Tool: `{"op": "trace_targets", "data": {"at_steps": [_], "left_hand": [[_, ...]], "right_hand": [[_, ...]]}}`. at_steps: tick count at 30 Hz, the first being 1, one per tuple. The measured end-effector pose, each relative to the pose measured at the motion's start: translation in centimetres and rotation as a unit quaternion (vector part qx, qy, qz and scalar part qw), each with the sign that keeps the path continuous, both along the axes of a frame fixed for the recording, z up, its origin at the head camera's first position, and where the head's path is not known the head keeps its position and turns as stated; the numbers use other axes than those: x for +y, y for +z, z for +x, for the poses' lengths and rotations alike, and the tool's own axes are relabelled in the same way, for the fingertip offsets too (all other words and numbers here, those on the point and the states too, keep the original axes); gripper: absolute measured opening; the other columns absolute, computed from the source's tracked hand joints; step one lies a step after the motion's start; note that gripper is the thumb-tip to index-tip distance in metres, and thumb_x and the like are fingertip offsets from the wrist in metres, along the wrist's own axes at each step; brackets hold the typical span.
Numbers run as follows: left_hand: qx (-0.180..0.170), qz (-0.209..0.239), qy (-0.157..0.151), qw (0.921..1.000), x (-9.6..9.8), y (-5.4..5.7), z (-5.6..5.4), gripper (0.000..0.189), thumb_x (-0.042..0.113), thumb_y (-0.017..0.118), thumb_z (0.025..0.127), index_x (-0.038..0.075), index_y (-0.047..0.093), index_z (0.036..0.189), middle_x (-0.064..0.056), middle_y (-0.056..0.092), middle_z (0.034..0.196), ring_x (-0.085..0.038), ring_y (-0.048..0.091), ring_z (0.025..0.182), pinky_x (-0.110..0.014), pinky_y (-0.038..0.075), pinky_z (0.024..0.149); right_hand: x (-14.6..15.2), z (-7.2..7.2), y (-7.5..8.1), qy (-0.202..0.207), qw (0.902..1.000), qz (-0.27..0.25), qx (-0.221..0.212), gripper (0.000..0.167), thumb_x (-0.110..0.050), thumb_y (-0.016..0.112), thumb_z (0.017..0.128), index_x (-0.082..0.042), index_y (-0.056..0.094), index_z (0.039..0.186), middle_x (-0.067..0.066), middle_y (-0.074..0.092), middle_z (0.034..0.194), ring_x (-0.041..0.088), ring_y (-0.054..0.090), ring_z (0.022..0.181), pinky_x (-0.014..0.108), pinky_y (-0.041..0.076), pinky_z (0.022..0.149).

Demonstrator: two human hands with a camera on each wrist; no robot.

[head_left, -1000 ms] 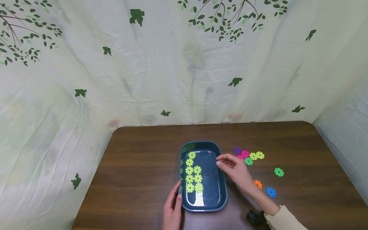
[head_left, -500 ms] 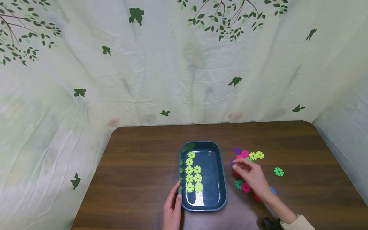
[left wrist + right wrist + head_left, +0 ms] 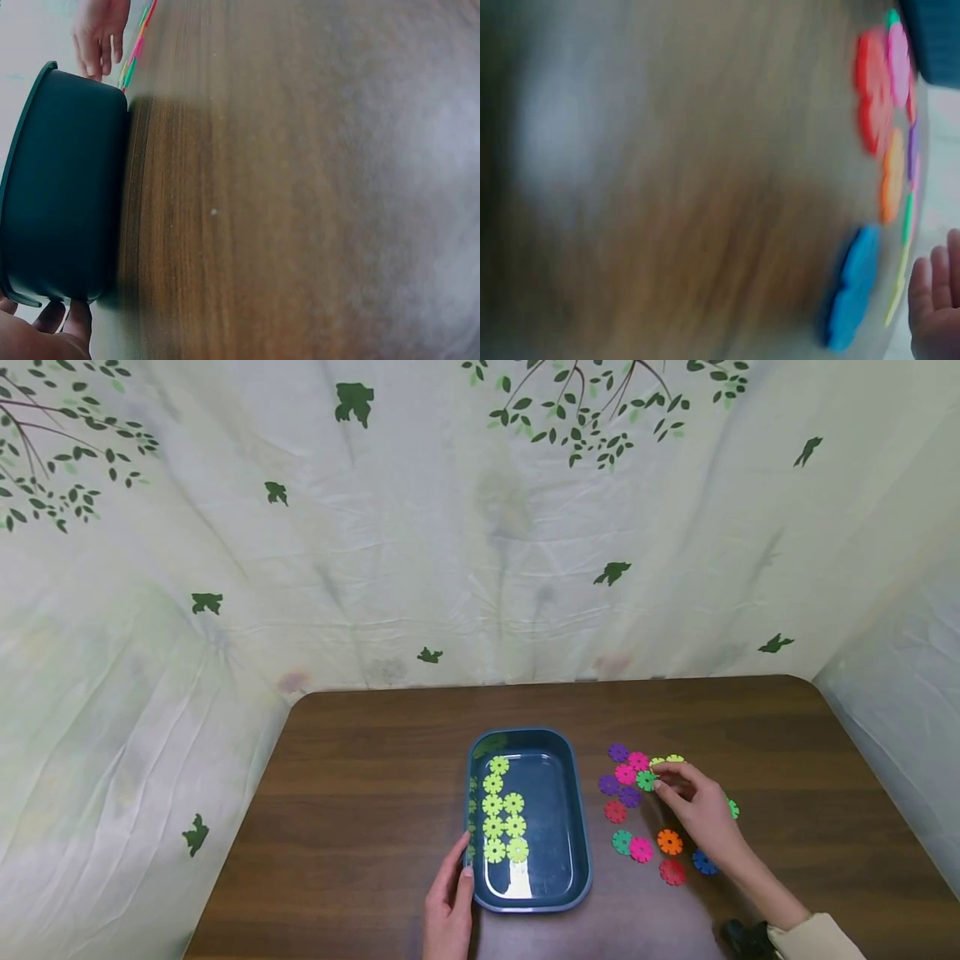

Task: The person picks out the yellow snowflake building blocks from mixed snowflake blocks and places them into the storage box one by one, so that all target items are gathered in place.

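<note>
My left hand (image 3: pixel 448 906) touches the outer left wall of a dark blue tray (image 3: pixel 558 881), its index finger and thumb laid against the side. In the left wrist view, its fingertips (image 3: pixel 78 322) meet the tray's wall. Two columns of yellow-green flower-shaped discs (image 3: pixel 493 804) lie along the tray's left half. My right hand (image 3: pixel 705 814) reaches over the loose discs right of the tray. Its thumb and index finger are apart, close to a green flower disc (image 3: pixel 646 781) and yellow-green flower discs (image 3: pixel 675 759), partly hidden by the fingers. I see nothing held in it.
Right of the tray lie purple (image 3: pixel 609 785), pink (image 3: pixel 641 849), red (image 3: pixel 672 872), orange (image 3: pixel 670 842) and blue (image 3: pixel 703 862) flower discs. Another green disc (image 3: pixel 734 809) is mostly behind the right hand. The wooden table (image 3: pixel 375 793) ends at a patterned cloth backdrop (image 3: pixel 450 527).
My right hand has moved from above the tray's right rim to the right, over the loose discs at the yellow-green ones. My left hand and the tray stay put.
</note>
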State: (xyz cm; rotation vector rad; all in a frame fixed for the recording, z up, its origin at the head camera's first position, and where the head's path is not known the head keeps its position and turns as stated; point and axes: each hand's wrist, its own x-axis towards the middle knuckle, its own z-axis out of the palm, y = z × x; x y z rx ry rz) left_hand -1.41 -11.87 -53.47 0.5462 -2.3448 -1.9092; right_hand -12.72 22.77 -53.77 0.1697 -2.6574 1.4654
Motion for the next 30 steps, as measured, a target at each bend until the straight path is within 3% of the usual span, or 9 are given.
{"op": "trace_targets", "data": {"at_steps": [5,8,11,15,19,30], "left_hand": [[0.001,-0.005,0.001,1.0000,0.0,0.0,0.1,0.042,0.005,0.052,0.100,0.022,0.057,0.138,-0.001,0.052,0.143,-0.023,0.040,0.137,-0.046,0.031,0.111],[0.005,-0.008,0.003,1.0000,0.1,0.0,0.2,0.042,0.004,0.052,0.099,0.020,0.058,0.138,0.000,0.053,0.143,-0.022,0.040,0.137,-0.045,0.032,0.111],[0.011,-0.007,0.001,0.9999,0.0,-0.1,0.3,0.043,0.003,0.053,0.099,0.019,0.058,0.138,0.001,0.053,0.142,-0.019,0.041,0.136,-0.030,0.034,0.109],[0.011,-0.004,-0.002,0.9999,0.0,-0.1,0.3,0.043,0.004,0.053,0.099,0.020,0.057,0.138,0.000,0.053,0.143,-0.019,0.040,0.136,-0.028,0.033,0.109],[0.006,-0.005,-0.001,1.0000,0.1,-0.1,0.3,0.043,0.004,0.052,0.099,0.021,0.057,0.138,-0.002,0.052,0.143,-0.022,0.040,0.137,-0.043,0.032,0.111],[0.007,-0.004,-0.002,1.0000,0.0,-0.1,0.2,0.042,0.005,0.052,0.100,0.021,0.057,0.139,-0.001,0.052,0.144,-0.023,0.039,0.137,-0.044,0.031,0.111]], "right_hand": [[1.1,-0.6,-0.4,-0.017,0.9993,0.032,0.007,0.030,-0.015,0.063,0.097,-0.003,0.062,0.124,0.014,0.064,0.117,0.028,0.062,0.097,0.010,0.046,0.075],[1.5,-1.0,-0.5,-0.024,0.9985,0.049,0.009,0.030,-0.013,0.063,0.097,-0.004,0.062,0.125,0.015,0.063,0.118,0.029,0.060,0.097,0.014,0.046,0.075],[1.8,-1.5,-0.4,-0.030,0.9976,0.062,0.011,0.031,-0.010,0.062,0.097,-0.003,0.061,0.127,0.019,0.060,0.121,0.033,0.057,0.100,0.033,0.050,0.081],[2.1,-2.1,-0.2,-0.029,0.9970,0.070,0.009,0.032,-0.007,0.060,0.097,-0.001,0.059,0.128,0.024,0.057,0.125,0.039,0.053,0.107,0.056,0.046,0.086],[2.4,-2.5,0.0,-0.014,0.9963,0.085,-0.001,0.034,-0.004,0.061,0.095,0.003,0.058,0.129,0.027,0.054,0.126,0.044,0.051,0.110,0.060,0.045,0.087],[2.9,-3.1,0.3,0.018,0.9933,0.114,-0.001,0.031,0.004,0.065,0.090,0.001,0.064,0.121,0.026,0.055,0.125,0.040,0.056,0.102,0.057,0.050,0.083]]}}
